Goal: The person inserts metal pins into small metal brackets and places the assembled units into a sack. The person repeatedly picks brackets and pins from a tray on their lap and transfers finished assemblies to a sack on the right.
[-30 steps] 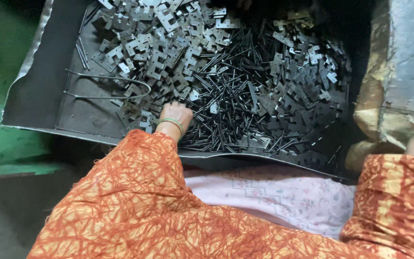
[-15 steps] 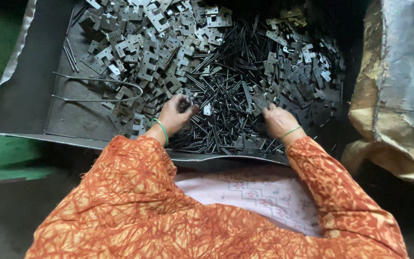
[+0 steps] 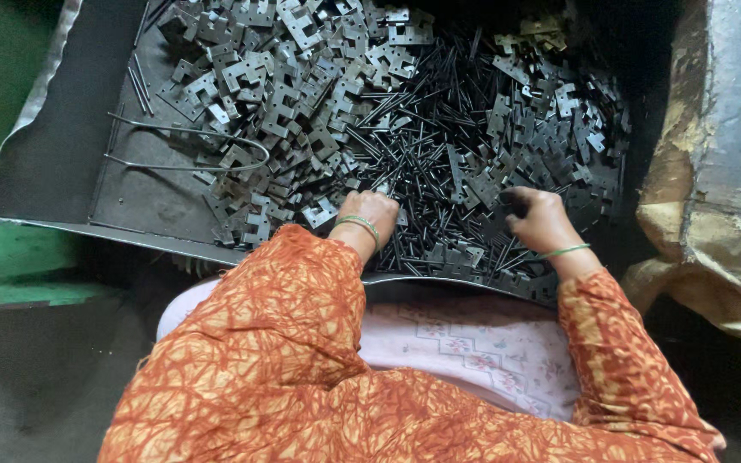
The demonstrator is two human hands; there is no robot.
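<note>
A grey sheet-metal tray (image 3: pixel 53 163) holds a heap of notched metal hinge plates (image 3: pixel 302 77) and a mass of thin dark metal pins (image 3: pixel 422 146). My left hand (image 3: pixel 370 213), with a green bangle on the wrist, rests knuckles-up on the pins near the tray's front edge, its fingers curled down into the pile so what they hold is hidden. My right hand (image 3: pixel 540 221) lies further right on the pile, its fingers closed around a small dark metal piece (image 3: pixel 513 202). Orange patterned sleeves cover both arms.
A bent wire loop (image 3: pixel 190 150) lies on the tray's bare left part. A worn brownish sack (image 3: pixel 705 223) stands at the right. A green surface (image 3: pixel 2 249) lies to the left, and a white patterned cloth (image 3: pixel 465 343) covers my lap.
My right hand came in from the far right onto the pile, then shifted rightward. My left hand moved slightly right along the tray's front edge.
</note>
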